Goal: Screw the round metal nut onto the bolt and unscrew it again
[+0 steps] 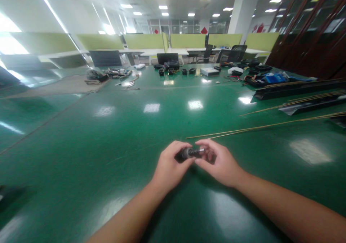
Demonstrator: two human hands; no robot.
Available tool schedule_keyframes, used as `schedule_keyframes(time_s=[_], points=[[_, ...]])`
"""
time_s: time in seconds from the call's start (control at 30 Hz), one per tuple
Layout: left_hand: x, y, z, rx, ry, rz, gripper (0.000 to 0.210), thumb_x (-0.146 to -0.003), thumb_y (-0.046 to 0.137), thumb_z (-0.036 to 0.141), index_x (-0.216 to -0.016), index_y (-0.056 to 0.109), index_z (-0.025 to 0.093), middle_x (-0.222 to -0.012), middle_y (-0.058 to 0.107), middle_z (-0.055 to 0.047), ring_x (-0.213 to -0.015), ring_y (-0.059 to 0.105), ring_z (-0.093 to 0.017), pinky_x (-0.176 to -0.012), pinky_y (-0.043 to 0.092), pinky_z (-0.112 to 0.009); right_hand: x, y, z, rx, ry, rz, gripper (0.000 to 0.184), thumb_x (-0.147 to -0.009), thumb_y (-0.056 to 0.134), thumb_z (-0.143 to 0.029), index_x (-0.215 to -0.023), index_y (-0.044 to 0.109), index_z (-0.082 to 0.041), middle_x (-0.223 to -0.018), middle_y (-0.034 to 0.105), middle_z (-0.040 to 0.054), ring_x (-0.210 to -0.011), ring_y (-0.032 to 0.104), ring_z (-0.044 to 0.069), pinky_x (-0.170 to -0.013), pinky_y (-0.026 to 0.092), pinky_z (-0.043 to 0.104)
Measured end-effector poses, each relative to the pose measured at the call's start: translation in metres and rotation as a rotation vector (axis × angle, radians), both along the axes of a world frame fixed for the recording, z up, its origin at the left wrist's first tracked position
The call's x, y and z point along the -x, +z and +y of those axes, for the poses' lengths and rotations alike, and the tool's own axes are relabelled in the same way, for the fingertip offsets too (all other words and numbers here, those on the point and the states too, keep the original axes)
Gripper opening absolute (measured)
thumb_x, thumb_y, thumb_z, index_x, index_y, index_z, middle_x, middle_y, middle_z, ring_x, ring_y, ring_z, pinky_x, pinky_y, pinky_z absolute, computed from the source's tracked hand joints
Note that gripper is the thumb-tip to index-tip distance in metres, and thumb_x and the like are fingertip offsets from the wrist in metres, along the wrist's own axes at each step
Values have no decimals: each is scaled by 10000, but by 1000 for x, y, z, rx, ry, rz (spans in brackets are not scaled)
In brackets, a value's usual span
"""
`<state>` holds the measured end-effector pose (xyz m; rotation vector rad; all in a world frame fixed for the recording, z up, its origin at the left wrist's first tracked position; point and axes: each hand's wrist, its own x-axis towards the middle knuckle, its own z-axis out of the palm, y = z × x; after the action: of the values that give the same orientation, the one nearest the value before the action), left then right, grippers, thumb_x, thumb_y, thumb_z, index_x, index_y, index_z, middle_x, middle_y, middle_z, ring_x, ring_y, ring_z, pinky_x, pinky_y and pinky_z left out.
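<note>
Small motor (188,152) half hidden between hands

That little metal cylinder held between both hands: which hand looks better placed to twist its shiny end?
Probably the right hand. Its fingers already pinch the shiny shaft end of the small metal cylinder, while the left hand wraps the dark body and steadies it above the green table.

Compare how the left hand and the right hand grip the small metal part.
The left hand wraps the dark, thicker body of the small metal part; the right hand pinches its thin silvery shaft end with its fingertips. The left hand is curled like a fist, the right looser. Both hover over the green table.
</note>
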<state>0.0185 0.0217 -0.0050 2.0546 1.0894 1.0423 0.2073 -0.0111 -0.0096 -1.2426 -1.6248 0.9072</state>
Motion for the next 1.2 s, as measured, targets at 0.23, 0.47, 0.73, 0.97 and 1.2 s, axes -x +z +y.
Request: schedule_keyframes(time_s=[0.23,0.47,0.73,0.97,1.2], points=[[-1,1,-1,5,-26,7,213,-784,718,187,-992,694,228,-951,667,-34,-895,612,-186,-799,463,-289,-2,-1,0,-65,-52,-67,363,-773,708,-251,-1124,633,-193,-868,660,30,-696,583,145,-651,483,260],[-1,2,-3,23,-65,18,230,-835,702,277,-1064,701,254,-985,644,-37,-933,598,-176,-822,460,-288,-2,1,2,-75,-22,-72,226,-792,678,-206,-1018,685,-197,-881,672,25,-686,569,134,-624,462,243],[-2,-3,-2,32,-88,36,226,-835,691,263,-1060,706,253,-972,633,-45,-932,598,-183,-820,470,-290,-5,2,5,-75,-5,-132,121,-792,682,-202,-903,729,-192,-831,683,29,-706,593,147,-630,446,252],[-3,0,-7,57,-1,34,263,-778,713,231,-1017,608,200,-897,629,-19,-813,581,-165,-735,445,-269,-6,1,7,-61,17,-127,125,-763,706,-187,-883,744,-192,-806,684,21,-688,588,142,-615,437,245],[-3,-1,-4,38,-37,31,169,-766,737,261,-866,626,182,-857,648,-22,-794,593,-165,-712,434,-262,-8,1,7,-59,31,-112,98,-761,713,-197,-853,743,-183,-805,692,30,-720,616,154,-642,455,249]])
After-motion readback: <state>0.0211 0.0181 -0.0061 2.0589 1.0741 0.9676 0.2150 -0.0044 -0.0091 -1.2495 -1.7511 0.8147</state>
